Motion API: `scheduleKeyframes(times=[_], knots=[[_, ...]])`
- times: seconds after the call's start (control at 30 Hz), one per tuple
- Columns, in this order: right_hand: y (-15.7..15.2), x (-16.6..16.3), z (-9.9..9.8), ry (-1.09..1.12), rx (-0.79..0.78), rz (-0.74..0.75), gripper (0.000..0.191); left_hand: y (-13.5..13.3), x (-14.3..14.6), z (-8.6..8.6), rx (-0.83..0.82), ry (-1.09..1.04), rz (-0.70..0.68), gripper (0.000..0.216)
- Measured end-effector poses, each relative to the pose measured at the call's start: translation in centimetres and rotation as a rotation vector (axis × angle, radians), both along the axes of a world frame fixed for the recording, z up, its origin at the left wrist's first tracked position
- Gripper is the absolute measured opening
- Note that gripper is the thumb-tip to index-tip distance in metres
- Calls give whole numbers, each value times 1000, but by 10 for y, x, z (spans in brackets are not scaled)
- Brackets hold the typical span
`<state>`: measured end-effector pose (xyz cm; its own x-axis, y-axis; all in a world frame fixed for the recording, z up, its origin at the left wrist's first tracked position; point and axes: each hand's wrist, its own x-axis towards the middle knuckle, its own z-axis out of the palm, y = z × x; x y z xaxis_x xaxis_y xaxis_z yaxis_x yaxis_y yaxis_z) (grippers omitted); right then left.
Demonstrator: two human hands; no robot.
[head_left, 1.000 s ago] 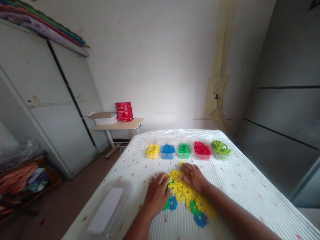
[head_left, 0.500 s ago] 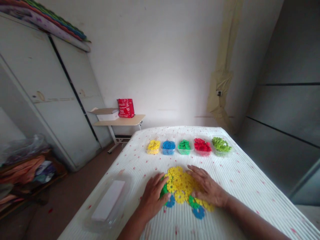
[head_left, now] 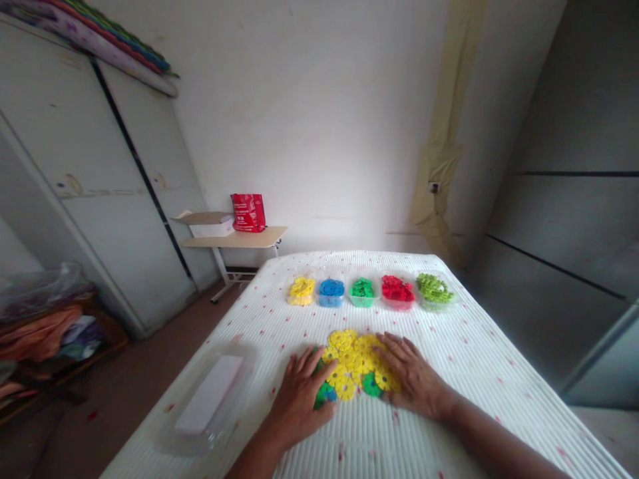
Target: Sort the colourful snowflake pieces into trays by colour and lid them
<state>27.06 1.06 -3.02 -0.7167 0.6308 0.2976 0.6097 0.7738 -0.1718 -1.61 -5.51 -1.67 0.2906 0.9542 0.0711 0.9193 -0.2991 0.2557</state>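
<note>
A heap of flower-shaped plastic discs [head_left: 349,362], mostly yellow with some green and blue, lies flat on the cloth between my hands. My left hand [head_left: 302,396] rests against the heap's left side, fingers apart, partly over green discs [head_left: 323,392] and a bit of blue. On the opposite side my right hand [head_left: 417,379] lies palm down with its fingers stretched over the yellow edge. A green disc [head_left: 371,384] shows near its thumb. Discs beneath both palms are hidden.
Clear tubs hold yellow [head_left: 301,291], blue [head_left: 331,292], green [head_left: 362,292], red [head_left: 397,292] and light green pieces [head_left: 434,289] along the table's far side. A clear plastic lid [head_left: 164,432] with a white strip [head_left: 210,396] lies at left. A red bag [head_left: 248,213] stands on a side table.
My right hand has drawn in the discs at the lower right; the blue disc that stuck out there no longer shows. The heap looks more compact. The view has shifted slightly.
</note>
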Motion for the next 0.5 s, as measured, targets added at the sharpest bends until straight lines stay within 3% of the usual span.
scheduleKeyframes(times=[0.13, 0.27, 0.5], knots=[[8, 2, 5, 81, -61, 46, 73, -1, -4, -5, 32, -52, -12, 67], [8, 5, 5, 200, -192, -70, 63, 4, -10, -15, 142, -105, 5, 56], [16, 4, 5, 335, -328, -248, 55, 29, -32, -55, 389, -29, -31, 46]])
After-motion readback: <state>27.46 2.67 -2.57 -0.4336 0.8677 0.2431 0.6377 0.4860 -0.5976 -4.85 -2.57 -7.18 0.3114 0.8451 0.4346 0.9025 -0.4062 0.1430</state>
